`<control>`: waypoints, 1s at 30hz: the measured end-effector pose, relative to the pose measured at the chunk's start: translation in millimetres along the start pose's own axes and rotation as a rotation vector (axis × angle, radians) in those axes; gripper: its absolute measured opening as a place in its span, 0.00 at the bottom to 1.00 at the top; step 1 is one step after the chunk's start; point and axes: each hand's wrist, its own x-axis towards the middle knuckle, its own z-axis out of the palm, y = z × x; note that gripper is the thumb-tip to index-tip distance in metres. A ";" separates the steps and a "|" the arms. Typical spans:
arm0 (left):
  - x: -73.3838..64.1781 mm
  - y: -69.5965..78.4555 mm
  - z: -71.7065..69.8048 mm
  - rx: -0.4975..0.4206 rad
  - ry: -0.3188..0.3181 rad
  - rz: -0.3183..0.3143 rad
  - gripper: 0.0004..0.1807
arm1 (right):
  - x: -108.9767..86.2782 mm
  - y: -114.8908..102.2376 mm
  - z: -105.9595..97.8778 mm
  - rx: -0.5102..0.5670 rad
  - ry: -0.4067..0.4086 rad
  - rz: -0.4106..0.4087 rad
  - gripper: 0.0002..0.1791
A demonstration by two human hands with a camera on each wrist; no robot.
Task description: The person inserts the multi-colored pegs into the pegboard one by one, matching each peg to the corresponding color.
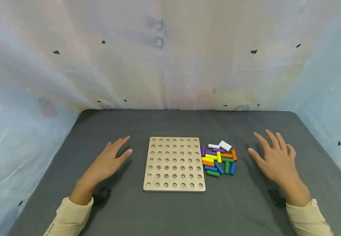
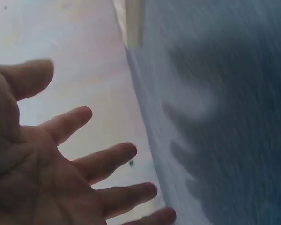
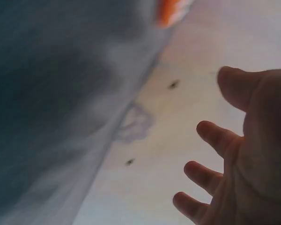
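A square wooden pegboard (image 1: 170, 165) with rows of round holes lies flat at the middle of the table. Against its right edge is a loose cluster of coloured pegs (image 1: 218, 157) in white, purple, yellow, orange, green and blue, lying on their sides. My left hand (image 1: 106, 163) hovers left of the board, fingers spread and holding nothing; its palm shows in the left wrist view, with a corner of the board (image 2: 133, 23) at the top. To the right of the pegs, my right hand (image 1: 277, 162) is also spread and holds nothing. An orange peg (image 3: 167, 11) shows blurred in the right wrist view.
The grey table (image 1: 170, 213) ends at a pale, patterned curtain (image 1: 170, 65) behind, with more curtain along both sides. Dark wrist cameras (image 1: 101, 196) sit under both wrists, by the cream sleeves (image 1: 73, 213).
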 end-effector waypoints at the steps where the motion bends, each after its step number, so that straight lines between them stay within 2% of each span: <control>1: -1.7 3.9 0.4 -0.025 -0.016 0.007 0.39 | 1.6 -5.8 -3.2 0.017 0.005 -0.015 0.39; 4: -4.8 13.1 3.5 -0.090 -0.040 0.049 0.42 | 8.9 -23.4 -13.3 0.068 0.026 -0.061 0.39; 7: -6.0 17.6 9.6 -0.120 -0.054 0.095 0.46 | 15.8 -40.2 -19.4 0.109 0.010 -0.100 0.40; 12: -3.8 21.2 20.3 -0.204 -0.149 0.113 0.50 | 25.5 -62.4 -22.3 0.160 -0.123 -0.139 0.40; 14: -2.1 22.8 22.7 -0.244 -0.203 0.130 0.50 | 28.0 -67.8 -24.3 0.188 -0.183 -0.136 0.40; 17: -0.6 23.1 26.5 -0.263 -0.253 0.162 0.49 | 28.4 -72.0 -23.4 0.226 -0.260 -0.119 0.40; 19: 0.1 22.5 28.6 -0.264 -0.259 0.176 0.48 | 28.4 -72.6 -21.8 0.241 -0.292 -0.109 0.39; 25: 0.1 19.5 34.4 -0.229 -0.243 0.164 0.46 | 32.2 -70.3 -14.1 0.272 -0.337 -0.108 0.36; 30: 0.9 15.9 38.5 -0.201 -0.254 0.183 0.47 | 37.4 -66.0 -1.6 0.256 -0.370 -0.084 0.35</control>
